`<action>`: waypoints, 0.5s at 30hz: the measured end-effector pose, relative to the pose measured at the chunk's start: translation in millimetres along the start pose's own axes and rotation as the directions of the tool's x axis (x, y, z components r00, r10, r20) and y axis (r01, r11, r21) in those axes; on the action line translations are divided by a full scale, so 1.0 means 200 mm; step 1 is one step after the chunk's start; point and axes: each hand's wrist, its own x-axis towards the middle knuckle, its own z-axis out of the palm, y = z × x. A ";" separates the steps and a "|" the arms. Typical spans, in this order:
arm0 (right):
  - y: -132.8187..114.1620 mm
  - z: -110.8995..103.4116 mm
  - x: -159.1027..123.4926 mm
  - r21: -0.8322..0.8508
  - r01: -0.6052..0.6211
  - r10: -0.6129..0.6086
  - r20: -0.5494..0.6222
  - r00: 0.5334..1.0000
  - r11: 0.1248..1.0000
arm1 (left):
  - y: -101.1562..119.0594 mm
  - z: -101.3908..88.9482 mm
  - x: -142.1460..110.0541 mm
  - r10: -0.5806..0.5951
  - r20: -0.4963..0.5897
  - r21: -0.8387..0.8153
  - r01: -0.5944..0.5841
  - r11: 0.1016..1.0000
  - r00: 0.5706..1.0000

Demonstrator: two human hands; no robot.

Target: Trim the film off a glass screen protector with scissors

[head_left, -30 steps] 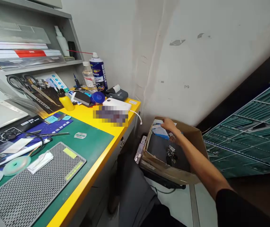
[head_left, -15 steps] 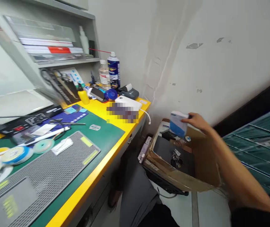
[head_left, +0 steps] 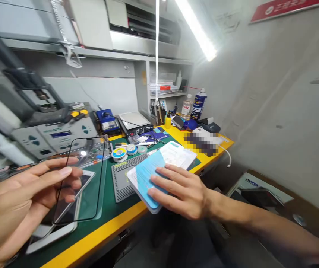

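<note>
**Red wall sign** (head_left: 277,9), upper right: row of white characters with round emblem at left, too blurred to read.

**White card** (head_left: 253,182) in cardboard box: dark capitals, apparently "SCA", rest cut off.

**Pale blue package** (head_left: 151,178): small printing, illegible.

**Spray can** (head_left: 198,105): blue-and-white label, wording too small.

**Bench control unit** (head_left: 61,136): lit display, digits unreadable.

**White item** (head_left: 201,143) on yellow bench: marking pixelated out.

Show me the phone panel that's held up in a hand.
That's the black-edged clear screen glass in the left hand. Unlike the white-edged phone lying below it, it's raised off the surface and you can see through it.
</note>
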 end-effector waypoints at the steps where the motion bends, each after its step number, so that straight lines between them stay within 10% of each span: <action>1: -0.02 0.10 0.03 -0.001 0.002 -0.002 -0.020 1.000 1.000 | 0.00 -0.03 -0.03 -0.017 -0.023 -0.055 0.015 0.998 1.000; 8: -0.19 0.48 0.13 -0.016 -0.255 0.254 -0.052 0.966 0.967 | -0.08 -0.19 -0.13 -0.022 -0.108 -0.098 0.012 0.995 0.994; 15: -0.28 0.46 0.26 0.048 -0.326 0.320 0.098 0.942 0.944 | -0.10 -0.12 -0.11 0.004 -0.044 -0.113 -0.009 0.994 0.999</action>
